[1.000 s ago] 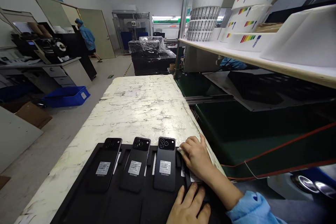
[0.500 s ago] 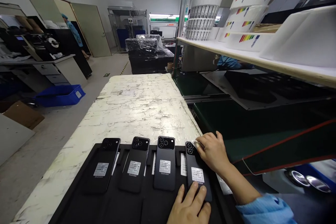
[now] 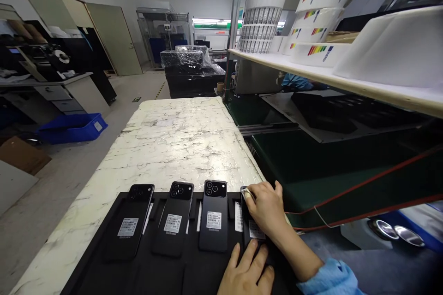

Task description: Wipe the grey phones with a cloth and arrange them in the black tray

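Note:
Several dark phones lie face down in a row on a black tray [image 3: 104, 258], each with a white label on its back. My right hand [image 3: 265, 209] rests on the top of the rightmost phone [image 3: 251, 230], fingers curled over its camera end and pinching a small pale thing I cannot make out. My left hand [image 3: 247, 274] lies flat with fingers stretched out on the lower end of that same phone. The other phones [image 3: 212, 216] [image 3: 173, 226] [image 3: 129, 228] lie untouched to the left.
The tray sits on a worn white table [image 3: 180, 143]. To the right is a green conveyor [image 3: 311, 166] under a shelf [image 3: 311, 71] with label rolls [image 3: 265, 18]. A blue bin [image 3: 71, 127] stands on the floor at left, wrapped black crates [image 3: 192, 71] beyond.
My right hand slid from the phone's right edge back over its camera end. The view shifted slightly. My left hand has stayed on the phone's lower end.

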